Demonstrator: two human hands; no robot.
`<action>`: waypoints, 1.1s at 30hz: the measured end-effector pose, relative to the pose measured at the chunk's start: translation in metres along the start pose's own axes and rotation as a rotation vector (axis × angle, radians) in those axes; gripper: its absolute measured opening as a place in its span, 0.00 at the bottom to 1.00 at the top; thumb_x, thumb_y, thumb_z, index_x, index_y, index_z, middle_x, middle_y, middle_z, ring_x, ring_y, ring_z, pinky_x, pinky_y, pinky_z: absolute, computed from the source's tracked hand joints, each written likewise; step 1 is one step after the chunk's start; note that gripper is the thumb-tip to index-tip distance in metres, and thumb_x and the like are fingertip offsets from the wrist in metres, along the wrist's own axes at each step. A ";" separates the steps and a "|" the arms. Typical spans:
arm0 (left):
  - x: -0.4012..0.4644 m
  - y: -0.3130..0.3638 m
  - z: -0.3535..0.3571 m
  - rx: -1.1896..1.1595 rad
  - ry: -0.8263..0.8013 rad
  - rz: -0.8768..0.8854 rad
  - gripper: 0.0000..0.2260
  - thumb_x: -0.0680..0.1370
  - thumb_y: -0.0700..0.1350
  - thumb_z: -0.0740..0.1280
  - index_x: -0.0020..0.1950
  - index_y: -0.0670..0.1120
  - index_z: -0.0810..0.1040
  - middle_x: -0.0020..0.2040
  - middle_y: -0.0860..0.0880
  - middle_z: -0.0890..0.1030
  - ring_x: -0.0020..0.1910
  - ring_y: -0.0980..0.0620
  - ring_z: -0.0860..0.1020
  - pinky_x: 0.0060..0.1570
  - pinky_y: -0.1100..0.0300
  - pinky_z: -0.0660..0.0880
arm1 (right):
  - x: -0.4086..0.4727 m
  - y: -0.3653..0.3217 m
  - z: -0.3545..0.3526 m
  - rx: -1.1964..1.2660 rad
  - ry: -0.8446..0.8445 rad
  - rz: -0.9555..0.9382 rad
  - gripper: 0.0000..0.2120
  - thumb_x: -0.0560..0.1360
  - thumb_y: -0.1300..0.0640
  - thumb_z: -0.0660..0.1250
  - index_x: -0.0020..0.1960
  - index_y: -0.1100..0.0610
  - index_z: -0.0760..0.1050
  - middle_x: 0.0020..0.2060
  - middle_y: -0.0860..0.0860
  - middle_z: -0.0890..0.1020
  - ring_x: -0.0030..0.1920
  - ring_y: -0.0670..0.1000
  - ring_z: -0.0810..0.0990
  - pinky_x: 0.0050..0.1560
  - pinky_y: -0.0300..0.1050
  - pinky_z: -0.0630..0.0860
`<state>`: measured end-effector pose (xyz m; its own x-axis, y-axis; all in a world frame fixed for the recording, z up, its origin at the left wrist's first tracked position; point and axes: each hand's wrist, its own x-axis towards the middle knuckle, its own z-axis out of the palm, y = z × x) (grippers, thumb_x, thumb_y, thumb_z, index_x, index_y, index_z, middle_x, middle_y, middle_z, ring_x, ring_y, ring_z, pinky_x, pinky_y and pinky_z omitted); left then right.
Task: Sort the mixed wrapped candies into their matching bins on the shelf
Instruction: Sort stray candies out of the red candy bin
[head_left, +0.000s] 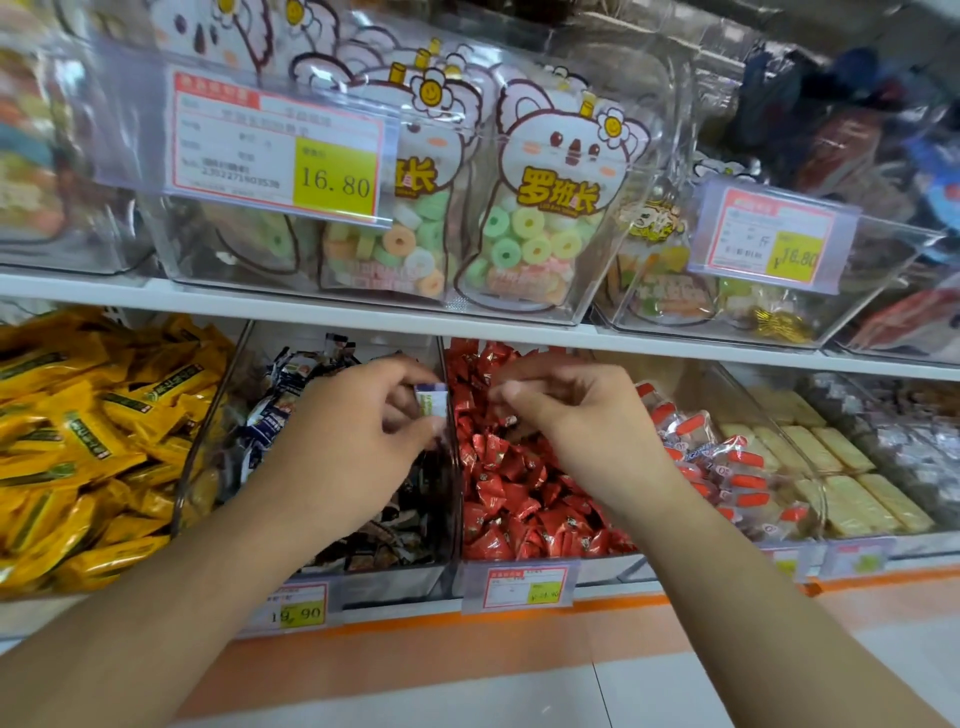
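One small white-and-blue wrapped candy (432, 401) is pinched by the left hand (358, 431), above the divider between the dark-wrapper bin (363, 525) and the red candy bin (524, 499)
Light, crinkly and slippery it is judged; best pinched across the flat body. At 3 o'clock, the right hand (571, 415) is curled over red candies; whether one is gripped cannot be told

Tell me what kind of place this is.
Most likely a shop's loose-candy aisle: clear bins of wrapped sweets on white shelves, each with a price tag, and bagged ring candies above.
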<state>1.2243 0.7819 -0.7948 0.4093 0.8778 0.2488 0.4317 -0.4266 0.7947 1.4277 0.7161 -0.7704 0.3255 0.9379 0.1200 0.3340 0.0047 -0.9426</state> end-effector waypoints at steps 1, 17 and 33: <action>0.000 -0.003 -0.004 0.097 0.017 -0.001 0.13 0.79 0.49 0.74 0.63 0.57 0.79 0.44 0.58 0.82 0.43 0.61 0.83 0.45 0.62 0.80 | 0.002 0.006 -0.007 -0.082 0.062 0.007 0.05 0.79 0.62 0.71 0.51 0.55 0.86 0.42 0.52 0.88 0.47 0.53 0.87 0.53 0.51 0.83; 0.001 -0.007 0.037 0.262 -0.296 0.091 0.29 0.80 0.64 0.61 0.80 0.59 0.59 0.77 0.67 0.49 0.73 0.62 0.63 0.70 0.63 0.64 | 0.044 0.071 -0.011 -0.860 0.042 -0.075 0.14 0.76 0.47 0.75 0.60 0.50 0.83 0.53 0.48 0.86 0.53 0.50 0.83 0.50 0.35 0.72; 0.000 -0.012 0.034 0.245 -0.316 0.099 0.29 0.81 0.64 0.61 0.80 0.58 0.60 0.78 0.69 0.47 0.74 0.63 0.61 0.67 0.65 0.64 | 0.056 0.080 -0.006 -0.862 -0.013 0.066 0.10 0.71 0.54 0.78 0.52 0.50 0.83 0.43 0.44 0.83 0.47 0.49 0.82 0.50 0.41 0.79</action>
<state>1.2462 0.7797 -0.8227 0.6683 0.7364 0.1048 0.5413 -0.5781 0.6106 1.4775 0.7668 -0.8373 0.3597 0.9308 0.0651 0.8708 -0.3098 -0.3818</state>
